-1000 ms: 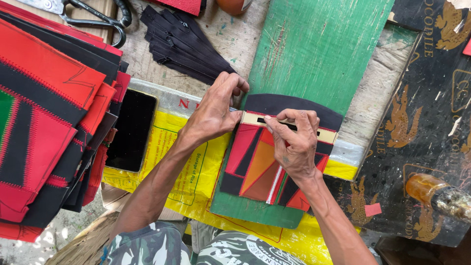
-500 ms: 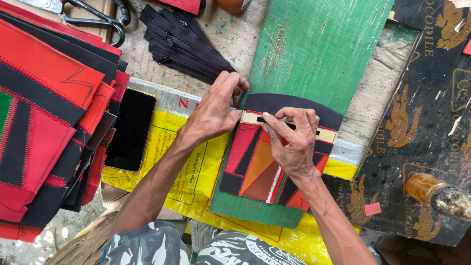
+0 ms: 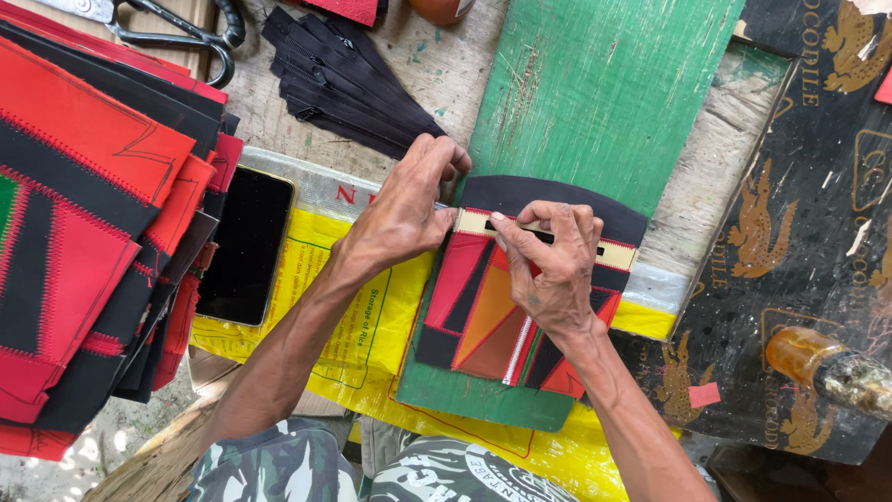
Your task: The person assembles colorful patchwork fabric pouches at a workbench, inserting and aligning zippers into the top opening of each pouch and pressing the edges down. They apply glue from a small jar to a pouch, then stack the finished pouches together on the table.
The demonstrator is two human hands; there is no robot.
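- Pressing down with the left hand point(image 3: 409, 206), fingers bunched at the left end of a pale strip point(image 3: 548, 239) running across a patchwork panel point(image 3: 506, 297) of red, orange and black.
- Pinching the same strip near its middle with the right hand point(image 3: 556, 270), fingers curled and thumb against it.
- Lying flat on a green board point(image 3: 595, 84), atop a yellow sheet point(image 3: 372, 335).
- Stacked at far left: red and black panels point(image 3: 84, 223); beside them, a dark phone point(image 3: 246, 246); above, black zippers point(image 3: 348, 84).
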